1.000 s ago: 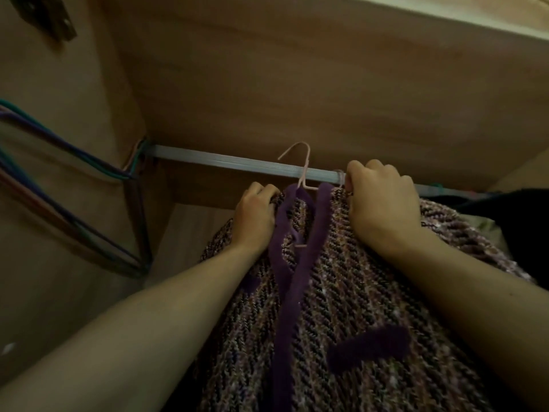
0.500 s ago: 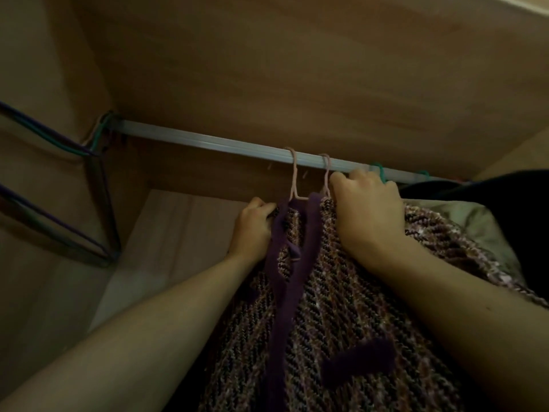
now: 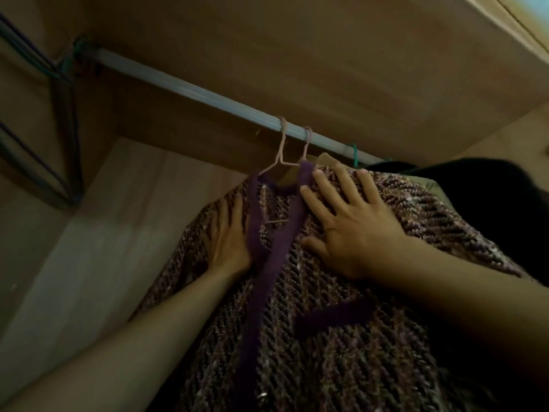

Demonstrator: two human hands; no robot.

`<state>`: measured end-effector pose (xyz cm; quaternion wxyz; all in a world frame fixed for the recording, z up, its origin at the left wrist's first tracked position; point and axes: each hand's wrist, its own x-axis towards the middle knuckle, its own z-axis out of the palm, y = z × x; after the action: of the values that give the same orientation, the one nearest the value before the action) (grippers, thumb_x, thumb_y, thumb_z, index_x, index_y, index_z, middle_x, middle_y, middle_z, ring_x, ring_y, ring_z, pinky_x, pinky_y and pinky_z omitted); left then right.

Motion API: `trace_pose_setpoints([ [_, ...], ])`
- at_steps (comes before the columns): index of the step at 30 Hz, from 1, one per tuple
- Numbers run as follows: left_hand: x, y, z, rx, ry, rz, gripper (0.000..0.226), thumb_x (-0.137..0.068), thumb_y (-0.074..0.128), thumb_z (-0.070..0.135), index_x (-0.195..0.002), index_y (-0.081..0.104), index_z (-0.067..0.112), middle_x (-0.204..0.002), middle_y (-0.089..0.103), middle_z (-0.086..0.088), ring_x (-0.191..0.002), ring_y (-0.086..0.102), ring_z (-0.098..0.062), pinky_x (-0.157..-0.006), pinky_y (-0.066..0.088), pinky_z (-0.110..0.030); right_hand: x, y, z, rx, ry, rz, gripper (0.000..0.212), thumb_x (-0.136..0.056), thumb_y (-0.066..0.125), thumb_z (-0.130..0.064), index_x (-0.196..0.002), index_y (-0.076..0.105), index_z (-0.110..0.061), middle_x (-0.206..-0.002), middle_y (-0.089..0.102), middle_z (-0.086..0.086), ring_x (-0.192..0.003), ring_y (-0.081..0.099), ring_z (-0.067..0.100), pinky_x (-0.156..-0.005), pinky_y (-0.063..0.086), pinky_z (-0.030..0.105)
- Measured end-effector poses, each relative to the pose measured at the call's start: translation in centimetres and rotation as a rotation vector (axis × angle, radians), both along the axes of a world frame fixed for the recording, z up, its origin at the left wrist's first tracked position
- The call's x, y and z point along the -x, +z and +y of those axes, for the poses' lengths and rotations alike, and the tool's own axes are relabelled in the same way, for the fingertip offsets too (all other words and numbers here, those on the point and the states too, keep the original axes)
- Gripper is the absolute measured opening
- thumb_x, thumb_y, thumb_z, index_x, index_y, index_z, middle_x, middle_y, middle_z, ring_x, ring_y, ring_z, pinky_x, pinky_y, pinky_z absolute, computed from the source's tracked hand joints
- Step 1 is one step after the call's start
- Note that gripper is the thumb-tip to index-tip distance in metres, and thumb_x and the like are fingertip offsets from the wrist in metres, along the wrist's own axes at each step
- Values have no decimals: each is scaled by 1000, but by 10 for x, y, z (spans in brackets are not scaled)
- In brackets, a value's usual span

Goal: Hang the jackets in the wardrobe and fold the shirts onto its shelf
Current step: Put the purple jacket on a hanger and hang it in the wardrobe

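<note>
The jacket [image 3: 341, 337] hangs from the rail [image 3: 208, 95] on a pink hanger [image 3: 280, 150], about midway along the part of the rail I can see. Its long axis runs from the hook down toward me, past my forearms. My left hand [image 3: 230, 242] lies flat on the left front panel, fingers straight, gripping nothing. My right hand [image 3: 352, 233] lies spread on the right shoulder, also holding nothing, and sits higher, nearer the hook. The purple trim [image 3: 276, 248] runs between them. I judge the next move is smoothing the cloth or letting go, so what counts is that the hanger sits between my hands, up and ahead of both.

A second pink hook [image 3: 307, 138] sits just beside the first; I cannot tell which hook carries the jacket. The hanger's arms are under the cloth, and the hem is cut off below. A dark garment [image 3: 463, 185] toward the rail's right end is too dim to make out.
</note>
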<state>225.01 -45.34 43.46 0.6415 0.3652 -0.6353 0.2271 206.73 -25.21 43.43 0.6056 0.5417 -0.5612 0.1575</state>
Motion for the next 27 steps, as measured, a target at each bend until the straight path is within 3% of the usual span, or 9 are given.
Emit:
trace_pose_setpoints([
  [3,17,1,-21,-47,-124,-15,105,-70,37,81,-150,-19,43,-165,-4,-7,-151,1,-34,-116,16,-61,9,0,3,-6,-80,14,79,-91,8,-71,-149,-23,-27,-156,-33,5,-140,-35,33,-116,-16,55],
  [7,57,16,-42,-69,-289,-27,90,-86,50,66,-151,-10,49,-164,11,-9,-148,15,-38,-114,24,-61,24,4,-1,3,-169,3,78,-92,10,-70,-151,-20,-27,-155,-33,5,-139,-36,33,-114,-18,56],
  [11,98,23,-45,-189,-469,-121,93,-69,29,95,-149,0,56,-163,18,-4,-147,22,-34,-117,27,-54,56,3,-5,-15,-250,-37,78,-92,10,-70,-152,-17,-28,-156,-31,5,-140,-35,33,-115,-18,55],
  [14,127,18,-45,-257,-541,-165,88,-72,30,86,-151,16,50,-165,12,5,-152,10,-25,-121,18,-49,83,2,-6,-23,-293,-56,80,-91,10,-72,-152,-16,-28,-157,-30,4,-141,-34,32,-115,-17,54],
  [17,137,10,-38,-340,-558,-185,92,-69,26,88,-152,12,49,-166,0,6,-152,-6,-23,-123,7,-49,93,0,-8,-15,-295,-56,80,-90,10,-72,-153,-14,-28,-157,-29,4,-141,-33,32,-116,-17,54],
  [27,109,-10,-15,-328,-536,-198,91,-70,29,93,-147,-4,59,-165,-13,8,-151,-14,-23,-123,2,-49,69,-15,3,-4,-227,-76,82,-92,15,-70,-153,-14,-24,-159,-24,8,-143,-29,34,-116,-15,56],
])
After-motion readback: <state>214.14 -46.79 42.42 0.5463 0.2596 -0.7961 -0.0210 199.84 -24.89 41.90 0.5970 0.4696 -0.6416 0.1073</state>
